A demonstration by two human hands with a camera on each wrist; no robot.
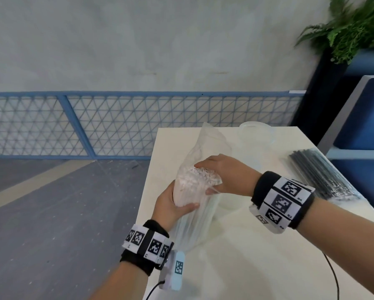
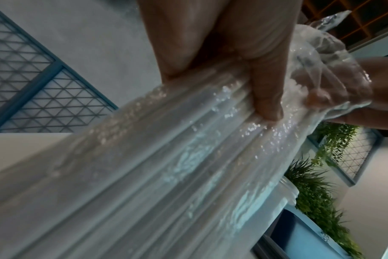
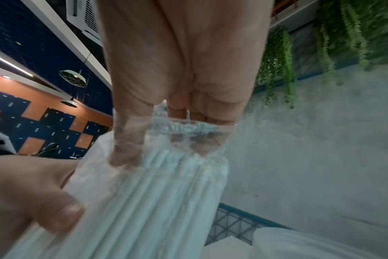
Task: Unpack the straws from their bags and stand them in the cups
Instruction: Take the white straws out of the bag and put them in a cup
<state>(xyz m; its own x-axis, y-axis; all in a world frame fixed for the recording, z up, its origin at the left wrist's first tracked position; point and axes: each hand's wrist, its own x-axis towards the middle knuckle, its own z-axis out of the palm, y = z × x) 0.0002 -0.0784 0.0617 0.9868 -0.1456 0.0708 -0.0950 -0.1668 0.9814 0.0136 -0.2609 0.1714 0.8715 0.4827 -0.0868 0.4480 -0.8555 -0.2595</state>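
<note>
A clear plastic bag [image 1: 209, 144] full of white straws [image 1: 194, 182] stands tilted over the white table [image 1: 257, 245]. My left hand [image 1: 179, 202] grips the bundle through the plastic, thumb across it [image 2: 264, 98]. My right hand [image 1: 207, 178] is at the top ends of the straws. In the right wrist view its fingers [image 3: 199, 145] and thumb sit under the plastic film, curled round the straw tops [image 3: 166, 175]. A clear cup [image 1: 256, 132] stands at the table's far edge, behind the bag.
A bag of black straws [image 1: 320, 176] lies at the table's right edge. A blue mesh fence [image 1: 138, 122] runs behind, with grey floor to the left. A plant [image 1: 354, 24] on a dark stand and blue furniture [image 1: 365, 115] are at the right.
</note>
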